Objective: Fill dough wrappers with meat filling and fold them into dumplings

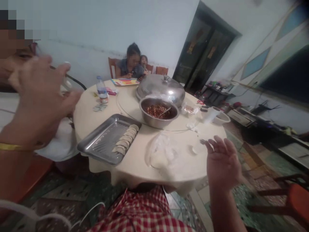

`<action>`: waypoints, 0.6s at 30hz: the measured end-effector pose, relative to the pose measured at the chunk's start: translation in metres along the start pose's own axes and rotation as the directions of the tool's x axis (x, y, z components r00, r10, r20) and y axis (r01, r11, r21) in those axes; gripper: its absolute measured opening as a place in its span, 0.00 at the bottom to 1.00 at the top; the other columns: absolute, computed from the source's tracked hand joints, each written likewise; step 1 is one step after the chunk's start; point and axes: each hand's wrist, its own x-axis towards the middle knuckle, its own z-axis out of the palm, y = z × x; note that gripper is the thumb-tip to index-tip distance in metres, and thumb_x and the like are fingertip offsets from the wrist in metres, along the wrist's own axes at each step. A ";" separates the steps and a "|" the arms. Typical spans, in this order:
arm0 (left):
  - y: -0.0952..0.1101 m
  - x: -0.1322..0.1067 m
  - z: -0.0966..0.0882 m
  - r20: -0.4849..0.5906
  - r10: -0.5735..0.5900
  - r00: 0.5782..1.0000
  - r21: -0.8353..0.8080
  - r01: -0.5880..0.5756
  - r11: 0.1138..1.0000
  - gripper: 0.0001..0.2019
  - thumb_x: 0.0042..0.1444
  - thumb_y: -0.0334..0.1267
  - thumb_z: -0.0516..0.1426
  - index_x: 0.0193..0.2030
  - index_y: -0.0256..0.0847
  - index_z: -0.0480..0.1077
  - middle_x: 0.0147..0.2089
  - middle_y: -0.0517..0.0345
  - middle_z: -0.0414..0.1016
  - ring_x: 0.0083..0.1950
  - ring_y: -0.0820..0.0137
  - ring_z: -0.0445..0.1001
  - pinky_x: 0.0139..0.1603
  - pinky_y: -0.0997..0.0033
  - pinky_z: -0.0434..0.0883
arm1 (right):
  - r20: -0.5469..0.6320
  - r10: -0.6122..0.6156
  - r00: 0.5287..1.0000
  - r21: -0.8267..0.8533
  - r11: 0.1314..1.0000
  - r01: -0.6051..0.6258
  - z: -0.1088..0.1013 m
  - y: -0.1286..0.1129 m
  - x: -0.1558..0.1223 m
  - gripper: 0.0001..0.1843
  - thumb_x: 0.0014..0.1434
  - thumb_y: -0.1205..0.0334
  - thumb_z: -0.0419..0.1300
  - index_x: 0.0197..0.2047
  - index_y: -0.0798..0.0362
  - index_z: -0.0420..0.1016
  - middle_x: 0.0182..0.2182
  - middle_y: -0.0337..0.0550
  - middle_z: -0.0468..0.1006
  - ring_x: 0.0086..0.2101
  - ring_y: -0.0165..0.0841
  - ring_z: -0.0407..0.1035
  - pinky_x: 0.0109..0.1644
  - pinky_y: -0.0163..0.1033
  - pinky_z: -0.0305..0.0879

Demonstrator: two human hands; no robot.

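My left hand [42,85] is raised at the left, fingers apart and slightly blurred, a yellow band on its wrist. Nothing shows in it. Over the table's right edge, my right hand [223,161] is open, palm up, fingers loosely curled. A small dark thing by its fingertips cannot be made out. Nearest to that hand lies a small whitish piece [193,149]. A clear plastic bag with pale dough [159,158] sits at the front of the table. To its left, a metal tray [96,138] holds a row of several dumplings [125,140] along its right side.
On the round table [137,167] stand a steel bowl of reddish filling [158,111] with a spoon, a large domed lid [161,88], a bottle [102,90] and a white basket [222,116]. One person is close at left; two sit behind. An orange stool [299,203] stands right.
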 end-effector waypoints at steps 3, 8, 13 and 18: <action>0.012 -0.013 -0.007 -0.046 0.003 0.999 -0.081 -0.007 0.997 0.29 0.65 0.55 0.45 0.67 0.44 0.64 0.74 0.50 0.56 0.75 0.47 0.54 0.74 0.43 0.49 | 0.026 -0.079 0.997 -0.166 0.983 0.082 0.004 0.007 -0.012 0.16 0.55 0.58 0.66 0.47 0.51 0.82 0.44 0.47 0.84 0.44 0.40 0.78 0.58 0.54 0.70; 0.100 -0.095 0.034 0.113 0.233 0.966 -0.481 -0.152 0.863 0.17 0.66 0.44 0.52 0.60 0.61 0.67 0.66 0.63 0.70 0.67 0.58 0.69 0.69 0.49 0.62 | 0.190 -0.063 0.980 -0.515 0.843 0.154 -0.008 0.036 -0.035 0.15 0.56 0.59 0.67 0.48 0.48 0.81 0.49 0.47 0.82 0.50 0.41 0.75 0.62 0.56 0.67; 0.198 -0.139 0.100 0.251 0.430 0.867 -0.765 -0.094 0.637 0.14 0.68 0.42 0.47 0.53 0.49 0.71 0.56 0.53 0.79 0.59 0.62 0.76 0.62 0.56 0.70 | 0.405 0.161 0.900 -0.755 0.615 0.229 -0.024 0.073 -0.030 0.15 0.66 0.59 0.53 0.49 0.49 0.79 0.43 0.46 0.81 0.41 0.34 0.74 0.50 0.45 0.74; 0.227 -0.124 0.159 0.453 0.500 0.738 -0.685 -0.071 0.725 0.17 0.67 0.42 0.44 0.51 0.45 0.70 0.51 0.49 0.81 0.56 0.57 0.77 0.59 0.49 0.69 | 0.428 0.371 0.824 -0.835 0.510 0.205 -0.029 0.106 -0.033 0.11 0.63 0.64 0.57 0.43 0.51 0.82 0.40 0.47 0.80 0.39 0.34 0.72 0.48 0.43 0.72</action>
